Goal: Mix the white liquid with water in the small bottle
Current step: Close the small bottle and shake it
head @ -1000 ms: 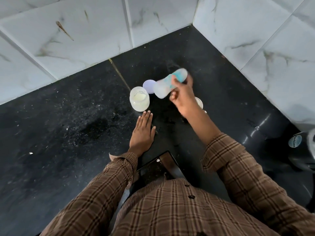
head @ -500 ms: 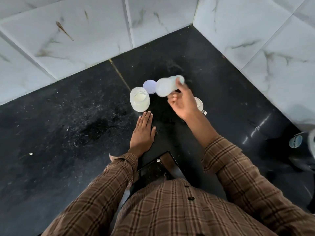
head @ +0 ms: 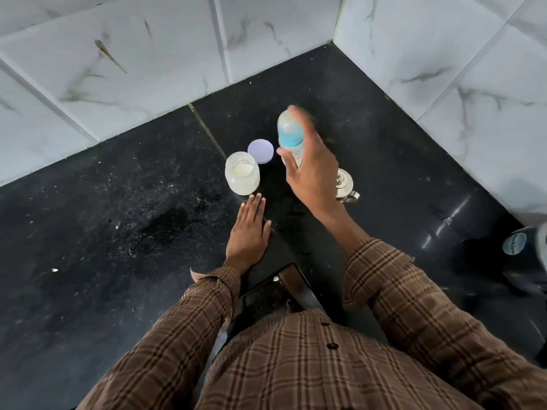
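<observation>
My right hand (head: 310, 170) grips a small bottle (head: 290, 134) with a blue collar and a clear cap, held in the air over the black counter and blurred by motion. It points up and away from me. An open jar of white liquid (head: 242, 176) stands on the counter to its left. The jar's pale purple lid (head: 260, 151) lies flat just behind the jar. My left hand (head: 249, 232) rests flat on the counter, fingers together, fingertips just short of the jar.
A small steel pot with a lid (head: 344, 184) stands right of my right hand, partly hidden by it. White marble tile walls (head: 148, 54) close the corner behind and to the right. A dark round container (head: 521, 255) sits at the far right edge.
The bottle has swung from lying sideways, pointing left, to pointing up and away, with my right hand turning over it. My left hand, the jar and the lid stayed put.
</observation>
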